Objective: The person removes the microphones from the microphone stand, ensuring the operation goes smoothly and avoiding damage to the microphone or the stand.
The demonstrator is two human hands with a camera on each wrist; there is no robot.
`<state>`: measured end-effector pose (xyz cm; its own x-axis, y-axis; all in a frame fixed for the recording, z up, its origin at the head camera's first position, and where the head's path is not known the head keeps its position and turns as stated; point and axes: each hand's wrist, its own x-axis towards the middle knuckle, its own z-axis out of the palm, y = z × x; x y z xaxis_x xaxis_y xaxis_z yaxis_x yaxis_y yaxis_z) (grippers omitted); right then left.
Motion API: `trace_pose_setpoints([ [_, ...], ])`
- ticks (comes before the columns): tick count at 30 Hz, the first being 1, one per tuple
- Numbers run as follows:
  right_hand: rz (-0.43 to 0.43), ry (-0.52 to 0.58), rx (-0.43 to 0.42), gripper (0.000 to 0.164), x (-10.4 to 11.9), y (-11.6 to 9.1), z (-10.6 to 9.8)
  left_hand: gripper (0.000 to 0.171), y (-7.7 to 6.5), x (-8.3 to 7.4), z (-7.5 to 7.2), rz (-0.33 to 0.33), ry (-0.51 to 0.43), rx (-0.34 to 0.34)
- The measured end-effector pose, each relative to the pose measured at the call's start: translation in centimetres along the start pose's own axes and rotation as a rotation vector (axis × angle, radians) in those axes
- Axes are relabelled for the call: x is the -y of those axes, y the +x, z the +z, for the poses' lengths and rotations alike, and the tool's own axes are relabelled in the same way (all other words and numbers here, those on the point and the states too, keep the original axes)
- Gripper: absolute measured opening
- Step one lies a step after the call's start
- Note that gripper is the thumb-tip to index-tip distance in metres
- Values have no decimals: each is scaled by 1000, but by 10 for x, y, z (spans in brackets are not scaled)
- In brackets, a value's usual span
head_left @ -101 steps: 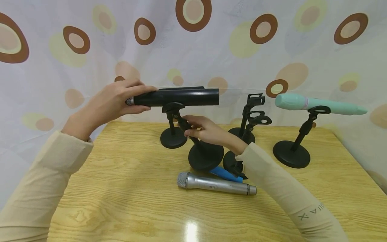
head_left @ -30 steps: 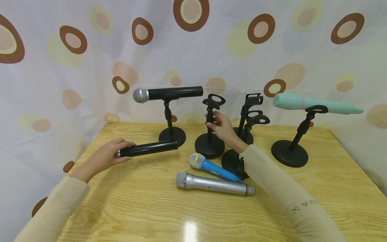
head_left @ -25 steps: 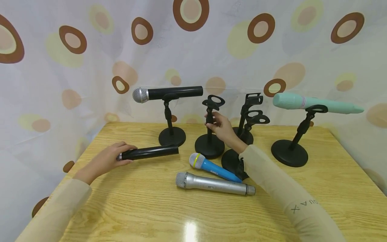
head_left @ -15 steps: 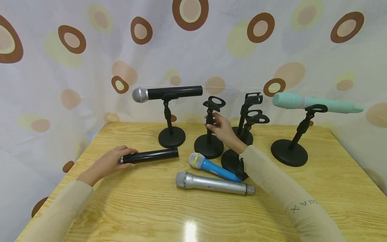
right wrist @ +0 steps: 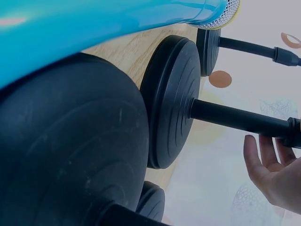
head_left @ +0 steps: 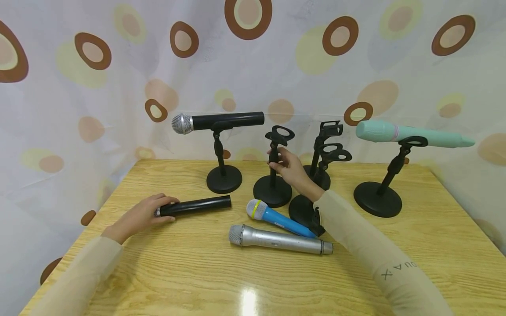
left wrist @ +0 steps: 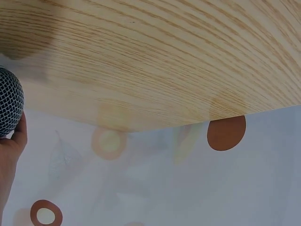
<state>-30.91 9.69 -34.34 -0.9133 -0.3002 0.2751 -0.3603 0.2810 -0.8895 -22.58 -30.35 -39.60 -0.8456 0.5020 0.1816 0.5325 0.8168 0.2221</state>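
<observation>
In the head view my left hand (head_left: 147, 215) grips a black microphone (head_left: 203, 205) at its head end, low over the table left of centre. Its mesh head (left wrist: 10, 101) shows at the left edge of the left wrist view. My right hand (head_left: 291, 170) pinches the upper pole of a black desk microphone stand (head_left: 272, 191), which stands upright with a bare clip on top. In the right wrist view the fingers (right wrist: 267, 153) curl at that pole. Just in front of this stand lie a blue microphone (head_left: 286, 222) and a silver microphone (head_left: 282, 241).
Behind the left hand, another stand (head_left: 223, 179) bears a black microphone (head_left: 225, 120) with a silver head. Two stands with bare clips (head_left: 335, 153) crowd close by the right forearm. At the right, a stand (head_left: 377, 199) carries a mint-green microphone (head_left: 415, 135). A patterned curtain hangs behind the wooden table (head_left: 178, 272).
The black microphone has come off the clip of the right hand's stand and moved down and left to the table. That stand, tilted before, is now upright and farther back.
</observation>
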Motion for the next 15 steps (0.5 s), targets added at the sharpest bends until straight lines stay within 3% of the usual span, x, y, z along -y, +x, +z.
trace_pose_setpoints([
  [7,-4,-36,-11,33,-14,5,1,43,0,3,4,5,5,10],
  [15,-30,-129,-18,41,-14,0,3,47,1,4,5,-11,-4,28],
])
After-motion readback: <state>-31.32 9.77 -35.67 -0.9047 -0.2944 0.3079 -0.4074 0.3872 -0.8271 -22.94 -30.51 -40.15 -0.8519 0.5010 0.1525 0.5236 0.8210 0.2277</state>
